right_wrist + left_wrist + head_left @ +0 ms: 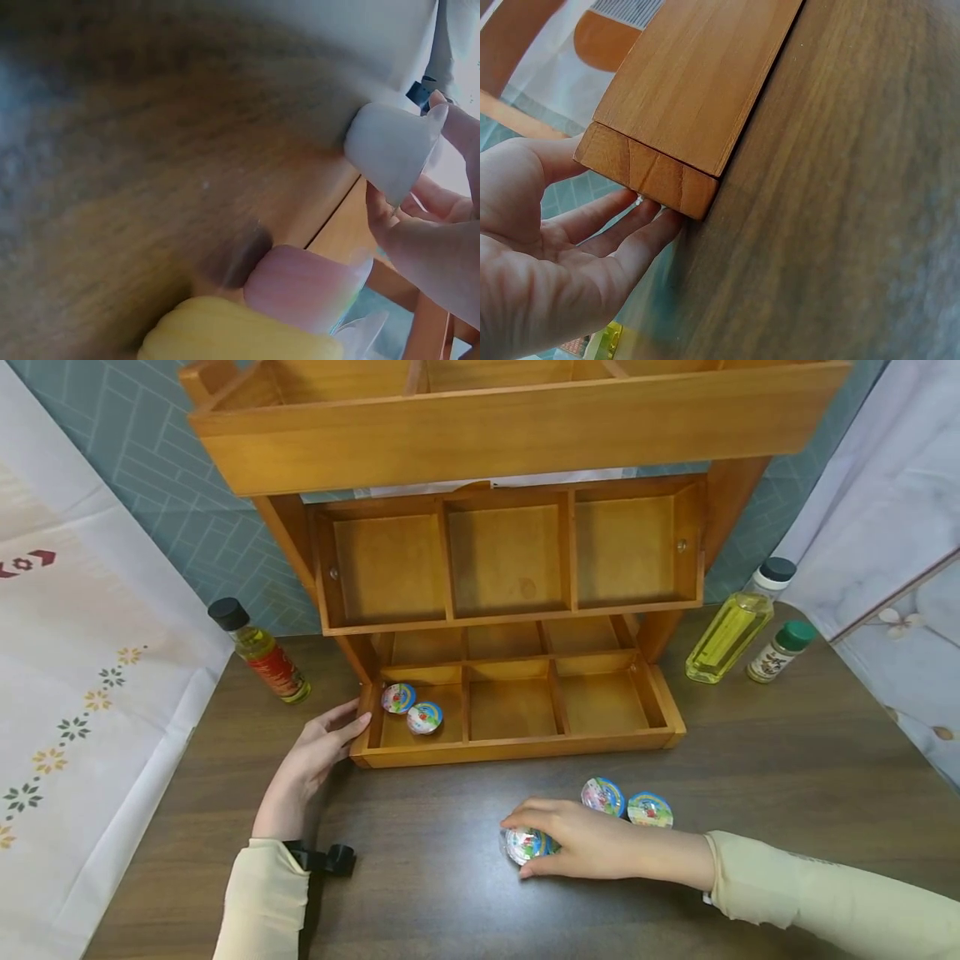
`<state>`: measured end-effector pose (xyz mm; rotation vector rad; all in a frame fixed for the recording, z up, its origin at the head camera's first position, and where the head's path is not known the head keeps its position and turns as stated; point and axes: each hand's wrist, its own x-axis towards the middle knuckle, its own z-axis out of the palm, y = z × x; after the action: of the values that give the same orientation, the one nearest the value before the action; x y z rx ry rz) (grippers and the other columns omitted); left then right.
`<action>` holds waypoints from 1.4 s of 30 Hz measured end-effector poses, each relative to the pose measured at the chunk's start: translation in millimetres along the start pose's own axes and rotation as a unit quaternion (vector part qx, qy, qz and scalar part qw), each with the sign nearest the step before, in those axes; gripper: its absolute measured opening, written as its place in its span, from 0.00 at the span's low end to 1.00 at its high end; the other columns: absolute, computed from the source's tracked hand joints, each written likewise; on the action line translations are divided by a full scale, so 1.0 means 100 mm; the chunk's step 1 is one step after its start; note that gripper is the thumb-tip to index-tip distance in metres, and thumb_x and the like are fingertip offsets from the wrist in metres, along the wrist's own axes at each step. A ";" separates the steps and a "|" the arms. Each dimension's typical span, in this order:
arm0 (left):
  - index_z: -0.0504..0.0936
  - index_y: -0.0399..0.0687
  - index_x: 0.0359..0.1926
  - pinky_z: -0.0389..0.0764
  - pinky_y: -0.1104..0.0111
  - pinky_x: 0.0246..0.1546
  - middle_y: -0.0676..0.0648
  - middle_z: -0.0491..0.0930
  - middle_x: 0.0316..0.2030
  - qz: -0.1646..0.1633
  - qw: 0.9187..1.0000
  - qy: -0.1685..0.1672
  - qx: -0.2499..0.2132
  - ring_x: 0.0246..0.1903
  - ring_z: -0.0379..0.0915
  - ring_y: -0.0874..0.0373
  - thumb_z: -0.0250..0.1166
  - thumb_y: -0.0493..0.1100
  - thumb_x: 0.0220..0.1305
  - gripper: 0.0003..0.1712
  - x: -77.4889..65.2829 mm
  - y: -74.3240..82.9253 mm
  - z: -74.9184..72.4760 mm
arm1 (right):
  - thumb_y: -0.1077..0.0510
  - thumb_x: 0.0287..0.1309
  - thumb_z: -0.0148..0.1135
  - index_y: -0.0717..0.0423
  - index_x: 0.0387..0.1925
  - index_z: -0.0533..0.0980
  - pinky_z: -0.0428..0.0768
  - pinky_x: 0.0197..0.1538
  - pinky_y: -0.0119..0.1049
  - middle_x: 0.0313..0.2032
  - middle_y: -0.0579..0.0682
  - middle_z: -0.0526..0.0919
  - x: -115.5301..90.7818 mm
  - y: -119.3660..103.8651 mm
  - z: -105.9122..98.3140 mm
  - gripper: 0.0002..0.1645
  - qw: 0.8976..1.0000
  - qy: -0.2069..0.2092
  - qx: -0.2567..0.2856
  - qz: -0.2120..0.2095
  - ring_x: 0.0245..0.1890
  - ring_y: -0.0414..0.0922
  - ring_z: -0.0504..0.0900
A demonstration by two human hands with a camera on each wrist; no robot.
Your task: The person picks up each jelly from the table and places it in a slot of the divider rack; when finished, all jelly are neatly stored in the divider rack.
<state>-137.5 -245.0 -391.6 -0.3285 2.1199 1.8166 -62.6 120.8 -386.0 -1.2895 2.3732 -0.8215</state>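
My right hand [581, 839] pinches a small white jelly cup [390, 146] by its sides, low over the table, its printed foil lid facing up in the head view. Just beyond that hand stand a pink jelly cup [300, 285] and a yellow jelly cup [232, 334], side by side. The left hand [318, 756] holds the lower left front corner of a wooden rack [517, 750], thumb over the top edge and fingers against the outer side. Two more lidded jelly cups [424, 717] sit in the bottom tier's left compartment.
Above the bottom tier, the rack has a tilted middle tier [510, 556] and a top tier [517, 439] that juts forward. An oil bottle with a red label [273, 664] stands left; a clear bottle of yellow oil [729, 635] and a green-capped jar [780, 652] stand right.
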 end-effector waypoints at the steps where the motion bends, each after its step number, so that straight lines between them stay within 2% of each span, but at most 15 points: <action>1: 0.49 0.45 0.73 0.61 0.55 0.64 0.39 0.49 0.70 0.000 1.000 -0.001 0.001 0.64 0.56 0.46 0.58 0.52 0.65 0.43 0.00 0.00 0.00 | 0.44 0.57 0.61 0.53 0.57 0.72 0.75 0.53 0.31 0.50 0.39 0.76 0.01 0.00 0.00 0.29 1.000 -0.004 0.001 0.001 0.51 0.35 0.74; 7: 0.48 0.45 0.73 0.61 0.55 0.63 0.40 0.49 0.70 -0.007 1.000 -0.002 0.001 0.64 0.56 0.46 0.58 0.52 0.65 0.43 -0.01 -0.01 0.00 | 0.45 0.60 0.59 0.53 0.59 0.71 0.75 0.53 0.31 0.52 0.41 0.74 0.03 -0.03 -0.06 0.29 1.000 -0.007 -0.011 0.004 0.52 0.37 0.74; 19: 0.49 0.44 0.73 0.60 0.55 0.64 0.42 0.46 0.71 -0.007 1.000 -0.004 -0.003 0.65 0.56 0.46 0.58 0.49 0.66 0.41 0.01 0.03 -0.03 | 0.44 0.57 0.62 0.55 0.57 0.73 0.77 0.44 0.23 0.52 0.45 0.76 0.08 -0.08 -0.37 0.30 0.999 0.040 -0.027 -0.021 0.45 0.37 0.77; 26: 0.49 0.44 0.72 0.59 0.54 0.64 0.41 0.45 0.71 -0.004 1.000 -0.005 0.000 0.65 0.55 0.46 0.59 0.53 0.64 0.43 0.00 0.03 -0.02 | 0.47 0.56 0.65 0.56 0.56 0.73 0.78 0.45 0.27 0.49 0.45 0.77 0.12 -0.02 -0.54 0.29 0.996 0.073 -0.030 -0.046 0.44 0.36 0.77; 32: 0.49 0.45 0.73 0.59 0.54 0.64 0.41 0.45 0.71 -0.006 1.000 -0.006 0.002 0.65 0.55 0.46 0.59 0.53 0.65 0.43 0.00 0.03 -0.01 | 0.47 0.55 0.65 0.55 0.56 0.73 0.79 0.44 0.27 0.50 0.44 0.77 0.16 0.01 -0.69 0.29 0.993 0.086 -0.068 -0.042 0.43 0.36 0.78; 42: 0.49 0.46 0.73 0.59 0.54 0.64 0.42 0.45 0.71 -0.004 1.000 -0.006 0.000 0.65 0.54 0.47 0.58 0.52 0.65 0.42 0.00 0.02 -0.02 | 0.46 0.50 0.69 0.56 0.49 0.77 0.79 0.39 0.27 0.40 0.42 0.79 0.48 0.16 -0.93 0.27 0.990 0.112 -0.082 -0.010 0.38 0.35 0.79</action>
<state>-138.2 -246.3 -389.8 -0.3251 2.1085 1.8100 -147.8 118.0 -323.2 -1.3485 2.6566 -0.8302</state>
